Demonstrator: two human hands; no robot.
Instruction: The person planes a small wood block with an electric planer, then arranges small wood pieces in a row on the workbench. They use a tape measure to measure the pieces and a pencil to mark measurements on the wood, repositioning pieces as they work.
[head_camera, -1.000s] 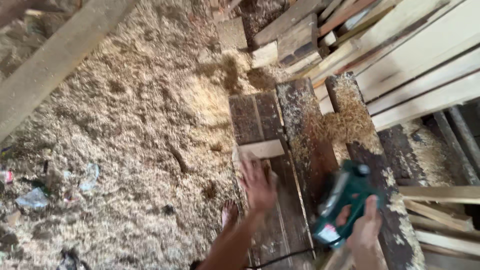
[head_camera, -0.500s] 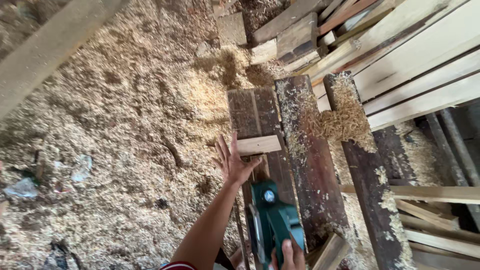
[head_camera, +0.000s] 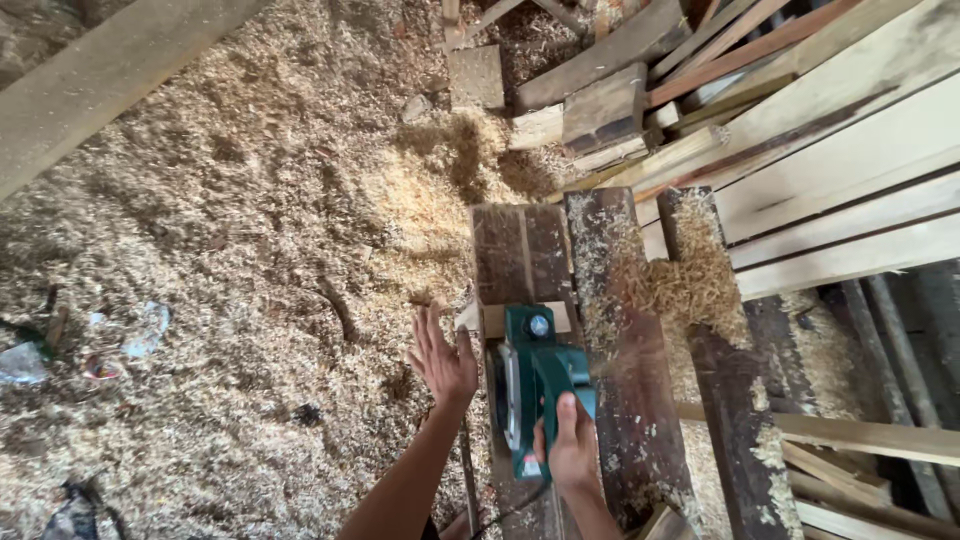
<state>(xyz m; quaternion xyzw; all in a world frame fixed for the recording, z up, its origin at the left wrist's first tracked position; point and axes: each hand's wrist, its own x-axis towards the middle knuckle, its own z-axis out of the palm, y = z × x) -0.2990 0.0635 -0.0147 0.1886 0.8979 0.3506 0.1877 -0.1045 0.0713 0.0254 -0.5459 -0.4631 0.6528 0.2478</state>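
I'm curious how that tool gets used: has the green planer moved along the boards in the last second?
Yes. The green planer has shifted left, from the shavings-covered board onto the dark planks, and now reaches the small pale block.

Dark green electric planer (head_camera: 537, 385) with a silvery knob; dark brown weathered planks (head_camera: 525, 250); pale tan sawdust (head_camera: 250, 250); light cream boards (head_camera: 850, 200) at two o'clock.

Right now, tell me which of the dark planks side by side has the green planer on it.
The leftmost dark plank: the green planer sits on it, held by the right hand. The two planks to its right carry only shavings.
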